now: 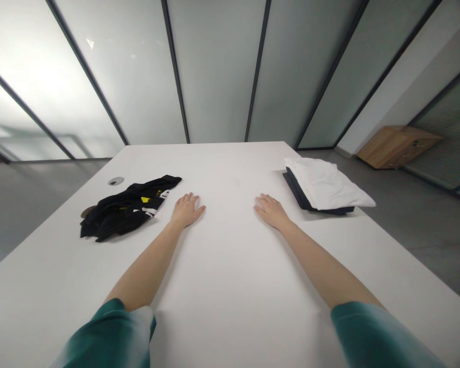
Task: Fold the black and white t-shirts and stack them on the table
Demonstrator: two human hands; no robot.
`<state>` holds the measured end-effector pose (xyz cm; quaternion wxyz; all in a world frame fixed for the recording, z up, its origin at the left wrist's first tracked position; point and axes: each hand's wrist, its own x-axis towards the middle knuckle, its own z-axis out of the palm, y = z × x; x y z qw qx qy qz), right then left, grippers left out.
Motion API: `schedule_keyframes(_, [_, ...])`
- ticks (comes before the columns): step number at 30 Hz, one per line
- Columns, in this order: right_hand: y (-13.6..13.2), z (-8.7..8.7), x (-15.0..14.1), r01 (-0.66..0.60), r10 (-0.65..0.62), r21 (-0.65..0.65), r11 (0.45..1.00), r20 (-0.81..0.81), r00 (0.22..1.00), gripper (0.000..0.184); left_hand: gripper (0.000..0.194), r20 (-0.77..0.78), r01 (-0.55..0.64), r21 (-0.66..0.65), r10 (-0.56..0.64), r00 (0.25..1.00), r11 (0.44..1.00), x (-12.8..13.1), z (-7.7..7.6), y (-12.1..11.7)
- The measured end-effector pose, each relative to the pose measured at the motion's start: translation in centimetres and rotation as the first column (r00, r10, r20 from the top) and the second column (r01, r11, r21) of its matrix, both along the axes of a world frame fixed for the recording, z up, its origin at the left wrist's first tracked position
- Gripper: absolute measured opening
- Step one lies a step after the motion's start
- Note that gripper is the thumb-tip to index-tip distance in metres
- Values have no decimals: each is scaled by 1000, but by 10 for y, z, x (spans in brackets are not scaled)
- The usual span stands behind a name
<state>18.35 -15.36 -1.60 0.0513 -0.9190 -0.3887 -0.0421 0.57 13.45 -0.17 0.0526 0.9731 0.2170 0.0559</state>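
Note:
Both arms reach forward over a white table. My left hand rests palm down on the tabletop, fingers stretched out, holding nothing. To its left lies a crumpled black garment with yellow and white print, apart from the hand. My right hand also lies flat and open on the table, with nothing in it. Right of that hand sits a folded white cloth item, stacked on a folded black cloth item; the white one covers most of the black one.
A round grommet is set in the table near its left edge. Something brownish shows partly behind the black garment. Beyond the table stand frosted glass panels. A wooden cabinet is on the floor at the right.

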Motion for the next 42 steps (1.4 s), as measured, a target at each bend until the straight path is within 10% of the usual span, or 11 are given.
schedule_keyframes(30, [1,-1,1,-2,2,8,1000,-6,1000,49,60,-9,1,7,-1,1000,1000,-2,2,-1])
schedule_keyframes(42, [-1,-6,4,-6,6,21,1000,-2,1000,47,70,124,-346,90,334,934,934,-6,4,11])
